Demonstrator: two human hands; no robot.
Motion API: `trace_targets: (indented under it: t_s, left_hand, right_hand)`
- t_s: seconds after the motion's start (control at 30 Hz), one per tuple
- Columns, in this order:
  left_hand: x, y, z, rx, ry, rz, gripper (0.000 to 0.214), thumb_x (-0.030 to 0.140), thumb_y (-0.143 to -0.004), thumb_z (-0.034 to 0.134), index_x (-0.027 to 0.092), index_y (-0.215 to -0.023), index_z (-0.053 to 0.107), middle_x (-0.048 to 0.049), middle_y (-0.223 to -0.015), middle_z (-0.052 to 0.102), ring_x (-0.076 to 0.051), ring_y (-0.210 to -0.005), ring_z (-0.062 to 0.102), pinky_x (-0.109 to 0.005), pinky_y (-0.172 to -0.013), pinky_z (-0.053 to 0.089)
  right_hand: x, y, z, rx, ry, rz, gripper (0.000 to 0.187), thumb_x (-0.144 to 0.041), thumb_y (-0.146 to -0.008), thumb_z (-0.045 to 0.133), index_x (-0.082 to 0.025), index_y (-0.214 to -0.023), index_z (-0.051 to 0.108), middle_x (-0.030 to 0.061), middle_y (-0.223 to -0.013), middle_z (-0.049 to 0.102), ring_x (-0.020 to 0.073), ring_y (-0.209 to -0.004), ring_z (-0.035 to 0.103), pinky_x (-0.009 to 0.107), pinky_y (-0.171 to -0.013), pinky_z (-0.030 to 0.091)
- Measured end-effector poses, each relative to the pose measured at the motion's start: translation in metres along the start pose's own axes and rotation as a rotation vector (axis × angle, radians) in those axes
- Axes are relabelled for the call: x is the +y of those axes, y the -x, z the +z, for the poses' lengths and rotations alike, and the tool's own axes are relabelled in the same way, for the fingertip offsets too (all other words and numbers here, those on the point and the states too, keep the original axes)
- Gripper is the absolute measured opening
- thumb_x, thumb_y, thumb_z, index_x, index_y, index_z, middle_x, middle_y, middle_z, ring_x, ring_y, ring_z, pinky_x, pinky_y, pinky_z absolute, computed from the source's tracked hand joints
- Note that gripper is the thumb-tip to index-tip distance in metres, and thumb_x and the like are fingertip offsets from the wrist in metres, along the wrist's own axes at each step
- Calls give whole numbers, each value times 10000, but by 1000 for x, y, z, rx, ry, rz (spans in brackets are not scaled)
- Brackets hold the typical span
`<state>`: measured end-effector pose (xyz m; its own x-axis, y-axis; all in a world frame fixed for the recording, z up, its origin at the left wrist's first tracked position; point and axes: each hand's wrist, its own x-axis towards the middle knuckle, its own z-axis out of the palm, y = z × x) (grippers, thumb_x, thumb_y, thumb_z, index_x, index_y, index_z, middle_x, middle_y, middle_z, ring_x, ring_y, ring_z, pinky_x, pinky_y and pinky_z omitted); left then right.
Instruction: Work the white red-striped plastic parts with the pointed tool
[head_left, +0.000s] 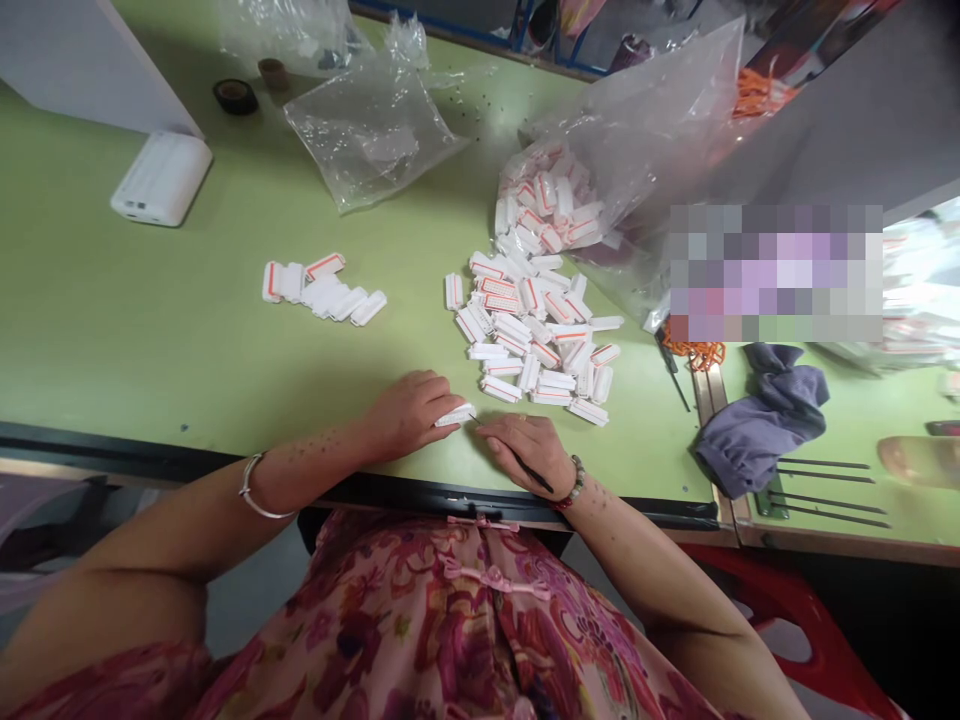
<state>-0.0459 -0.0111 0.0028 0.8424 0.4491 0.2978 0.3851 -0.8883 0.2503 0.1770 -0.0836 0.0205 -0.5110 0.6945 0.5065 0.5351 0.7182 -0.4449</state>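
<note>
Near the bottom centre, the left hand (409, 415) clamps one white plastic clip (454, 415) on the green table (150, 330), just beside the right hand (521, 455), closed on a thin black pick (526, 472); a loose heap (532, 330) lies above, about eight clips (322, 290) upper left, their orange-edged labels unreadable

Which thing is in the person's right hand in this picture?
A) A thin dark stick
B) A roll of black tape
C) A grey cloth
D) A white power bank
A. The right hand holds a thin dark stick, and its tip points toward the white plastic piece in the left hand.
</note>
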Motion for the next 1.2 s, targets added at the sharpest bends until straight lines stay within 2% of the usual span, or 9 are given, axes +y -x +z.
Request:
trace_targets:
  t_s: [0.4,0.6,0.77,0.87,0.97,1.2]
  left_hand:
    - [1,1,4,26,-80,32,273,359,-972,463,155,-1036,633,-47,-772,575,-180,-779,523,-311,-712,385]
    - [4,-1,-1,9,-87,51,275,361,-965,485,143,-1048,631,-46,-767,586,-180,-769,534,-308,-710,393]
    - [5,-2,1,36,-48,13,271,341,-978,455,141,-981,639,-37,-729,571,-167,-728,525,-290,-681,381]
    - [3,-1,3,68,-19,-13,281,334,-980,444,140,-952,644,-34,-718,567,-162,-700,511,-284,-659,375]
    - [2,-1,4,82,16,-26,300,336,-982,437,142,-921,657,-32,-706,565,-159,-678,496,-283,-641,370]
    - [2,-2,0,19,87,-96,335,380,-986,423,149,-981,666,-41,-741,582,-152,-698,504,-273,-652,384]
  right_hand:
    - [-1,3,2,-2,-2,42,199,-145,-946,428,-163,-1043,601,69,-872,716,148,-799,682,259,-695,538]
    - [-8,-3,0,-45,133,-58,176,-133,-937,457,-128,-1056,587,81,-870,709,163,-764,657,278,-668,523]
    - [-9,-14,0,-123,189,-40,174,-148,-961,423,-138,-925,593,59,-761,674,155,-671,618,275,-579,468]
    - [-6,-17,6,-67,196,-31,214,-155,-973,392,-152,-895,591,44,-712,654,145,-632,600,270,-561,451]
    - [-4,-13,11,-1,164,-9,198,-132,-962,394,-143,-946,591,60,-770,681,151,-678,623,270,-583,468]
    - [-4,-7,11,54,74,-55,189,-119,-933,427,-149,-1011,596,59,-819,713,160,-775,674,281,-681,529]
